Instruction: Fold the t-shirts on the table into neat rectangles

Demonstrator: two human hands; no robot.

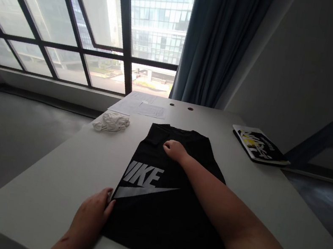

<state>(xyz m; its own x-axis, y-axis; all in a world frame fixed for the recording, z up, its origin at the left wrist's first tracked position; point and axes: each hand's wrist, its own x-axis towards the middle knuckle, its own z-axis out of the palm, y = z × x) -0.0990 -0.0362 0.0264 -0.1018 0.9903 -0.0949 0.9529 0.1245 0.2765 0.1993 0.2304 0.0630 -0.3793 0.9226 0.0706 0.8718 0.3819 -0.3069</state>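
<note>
Black shirt stretches lengthwise away, collar toward the window; left hand pinches its edge, right hand curled closed.

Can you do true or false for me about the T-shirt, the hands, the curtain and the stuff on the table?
1. The black T-shirt with grey print lies on the white table. True.
2. The left hand is touching the crumpled white cloth. False: it is at the T-shirt's edge.
3. The right hand is at the T-shirt's upper part. True.
4. The long blue curtain hides the whole window. False: a building shows through the glass.
</note>
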